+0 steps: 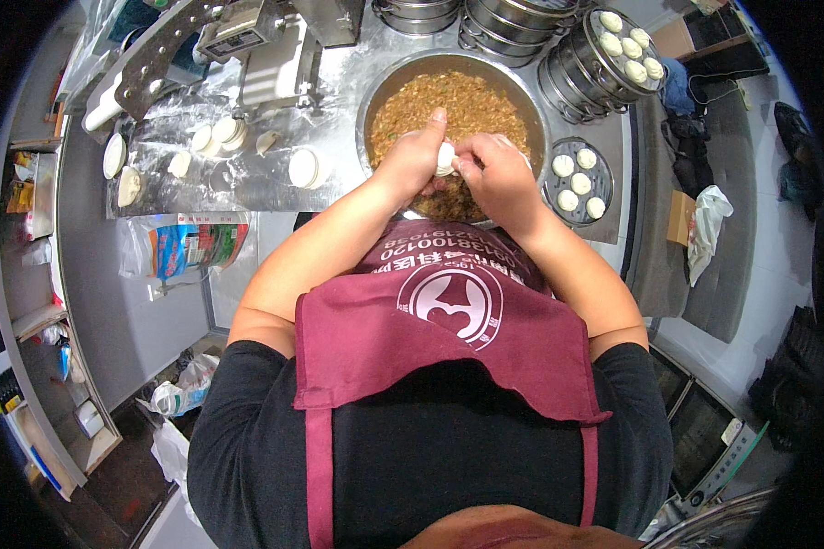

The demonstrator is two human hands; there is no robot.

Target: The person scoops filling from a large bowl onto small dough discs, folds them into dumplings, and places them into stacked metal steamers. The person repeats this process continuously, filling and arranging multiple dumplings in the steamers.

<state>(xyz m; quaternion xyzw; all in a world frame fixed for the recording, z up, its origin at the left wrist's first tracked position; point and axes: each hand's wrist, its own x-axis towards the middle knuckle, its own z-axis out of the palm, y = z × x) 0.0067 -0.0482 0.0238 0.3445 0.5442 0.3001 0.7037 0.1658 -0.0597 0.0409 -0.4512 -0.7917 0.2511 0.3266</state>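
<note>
Over a large metal bowl [365, 141] of minced filling [446, 96], both hands meet around a small white dough bun [445, 159]. My left hand [415, 158] cradles the bun from the left, its thumb pointing up. The fingertips of my right hand [498, 171] pinch the bun's dough edge from the right. Part of the bun is hidden by the fingers. Left of the bowl, a stack of round dough wrappers [303, 169] lies on the floured metal table [247, 195]. To the right, a round perforated steamer tray [568, 195] bears several white buns [581, 183].
Stacked metal steamers [570, 82] stand at the back right, more buns [611, 45] on top. A dough-rolling machine [275, 75] occupies the back left. More wrappers [228, 132] and a dough piece [129, 187] lie on the table's left. Shelves [41, 274] line the far left.
</note>
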